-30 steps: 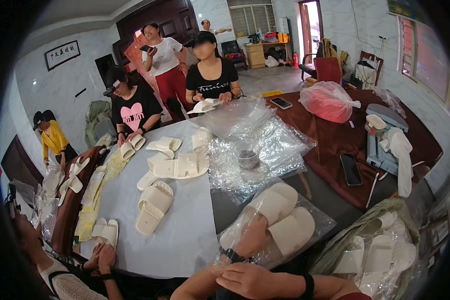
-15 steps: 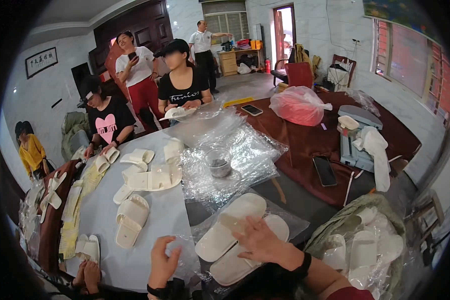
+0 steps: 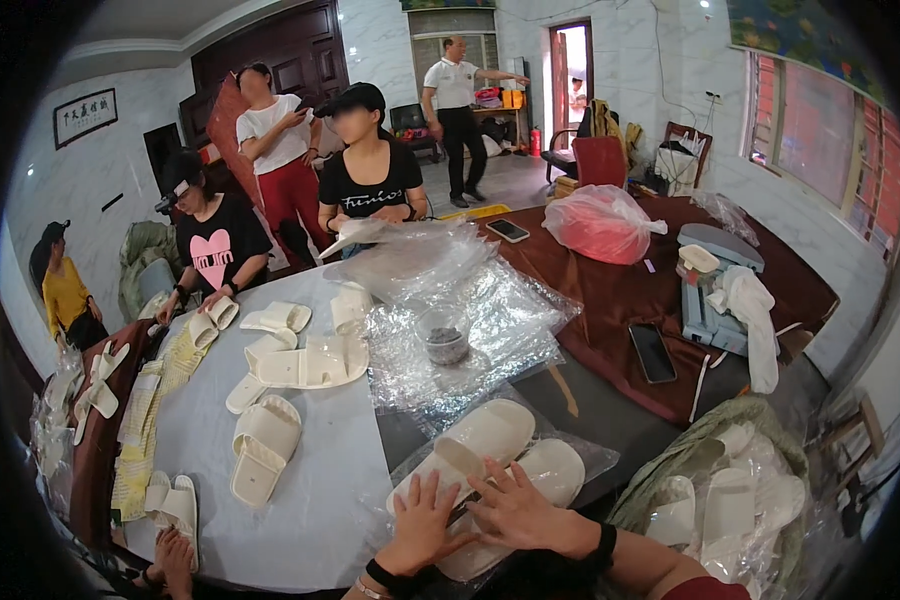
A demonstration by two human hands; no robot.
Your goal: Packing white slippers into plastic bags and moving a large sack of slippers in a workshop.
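Note:
A pair of white slippers (image 3: 491, 438) lies side by side at the table's near edge, with a clear plastic bag (image 3: 598, 458) about them. Across the near end of the left slipper, my left hand (image 3: 422, 522) rests palm down with its fingers spread. My right hand (image 3: 523, 508) lies on the right slipper beside it, fingers stretched forward and slightly apart. The two hands almost meet between the slippers. Neither one grips anything. Both palms hide part of the soles.
Several loose white slippers (image 3: 267, 447) lie on the grey-white tabletop to my left. Ahead is a stack of clear plastic bags (image 3: 510, 340) with a small tub (image 3: 444, 340) on it. A green sack of slippers (image 3: 727, 512) stands at my right. Co-workers (image 3: 375, 185) work across the table.
My left hand has moved right, from beside the slippers onto the left one. My right hand has shifted slightly. In the background, the standing person in black trousers has moved right.

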